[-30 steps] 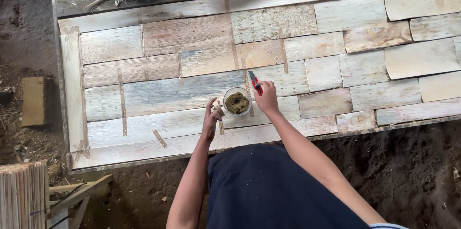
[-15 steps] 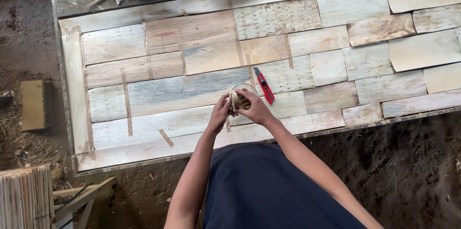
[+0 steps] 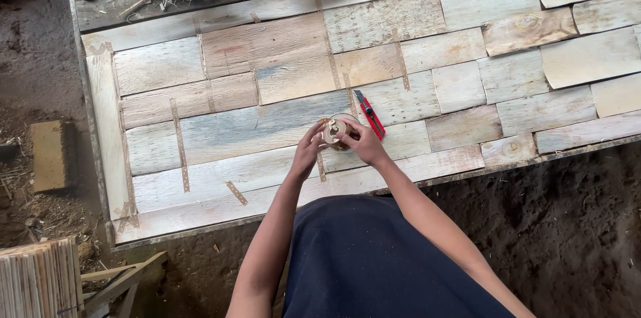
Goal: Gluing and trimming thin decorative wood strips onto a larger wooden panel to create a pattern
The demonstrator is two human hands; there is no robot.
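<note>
tape roll [image 3: 336, 132]: small, round, tan, above bench [image 3: 280, 178] near edge | red cutter [image 3: 369, 114]: just right of roll | left hand [image 3: 308, 151], right hand [image 3: 362, 144]: both grips closed around roll, forearms angled inward

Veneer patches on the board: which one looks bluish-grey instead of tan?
The long veneer patch just left of the hands, at mid-board. It is streaked blue-grey; the others are pale tan or pinkish.

Bare forearms, no sleeves showing, dark navy garment below
</note>
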